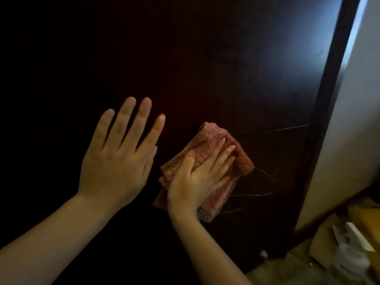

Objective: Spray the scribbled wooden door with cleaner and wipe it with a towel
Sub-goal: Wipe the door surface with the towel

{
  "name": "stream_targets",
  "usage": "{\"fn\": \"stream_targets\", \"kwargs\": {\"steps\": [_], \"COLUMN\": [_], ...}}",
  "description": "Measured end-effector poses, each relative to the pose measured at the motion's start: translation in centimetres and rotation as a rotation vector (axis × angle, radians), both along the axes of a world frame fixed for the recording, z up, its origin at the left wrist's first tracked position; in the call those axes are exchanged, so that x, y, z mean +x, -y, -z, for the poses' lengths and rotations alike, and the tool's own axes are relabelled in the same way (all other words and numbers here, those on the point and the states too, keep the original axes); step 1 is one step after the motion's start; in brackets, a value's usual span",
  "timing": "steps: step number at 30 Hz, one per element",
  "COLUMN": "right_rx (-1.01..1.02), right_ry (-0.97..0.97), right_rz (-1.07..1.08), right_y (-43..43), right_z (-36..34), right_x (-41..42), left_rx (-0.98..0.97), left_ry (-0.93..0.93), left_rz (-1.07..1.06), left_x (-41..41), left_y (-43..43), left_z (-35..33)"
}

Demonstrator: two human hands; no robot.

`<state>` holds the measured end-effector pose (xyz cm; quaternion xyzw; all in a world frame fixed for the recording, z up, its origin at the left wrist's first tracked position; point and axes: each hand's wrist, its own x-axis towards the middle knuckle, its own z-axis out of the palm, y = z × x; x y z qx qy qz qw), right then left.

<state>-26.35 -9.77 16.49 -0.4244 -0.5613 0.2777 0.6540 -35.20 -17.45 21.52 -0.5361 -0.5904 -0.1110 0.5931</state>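
A dark brown wooden door (205, 68) fills most of the head view. Thin pale scribble lines (265, 188) show on it to the right of and below the towel. My right hand (201, 177) presses a folded pink-orange towel (209, 140) flat against the door, fingers spread over the cloth. My left hand (119, 157) rests flat on the door to the left of the towel, fingers apart, holding nothing. No spray bottle can be made out with certainty.
The door's right edge (329, 99) meets a white wall (359, 120). At the lower right, cardboard boxes (329, 239) and white plastic items (349, 254) lie on the floor. A small round metal door stop (263, 254) sits near the door's bottom.
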Motion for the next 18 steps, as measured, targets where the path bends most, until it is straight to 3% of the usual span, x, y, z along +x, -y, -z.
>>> {"fn": "stream_targets", "kwargs": {"steps": [6,12,18], "right_rx": [0.01,-0.302,-0.427], "right_ry": [0.041,-0.202,-0.304], "right_rz": [-0.031,0.198,0.256], "right_y": [-1.6,-8.8,-12.2], "right_z": [0.5,0.0,2.7], "right_x": [1.8,6.4,9.3], "left_rx": [-0.057,-0.059,-0.056], "left_ry": [-0.066,-0.048,-0.054], "left_rz": [0.062,0.1,0.121], "left_x": [-0.6,-0.7,-0.6], "left_y": [0.2,0.0,-0.2], "left_z": [1.0,1.3,1.3]}}
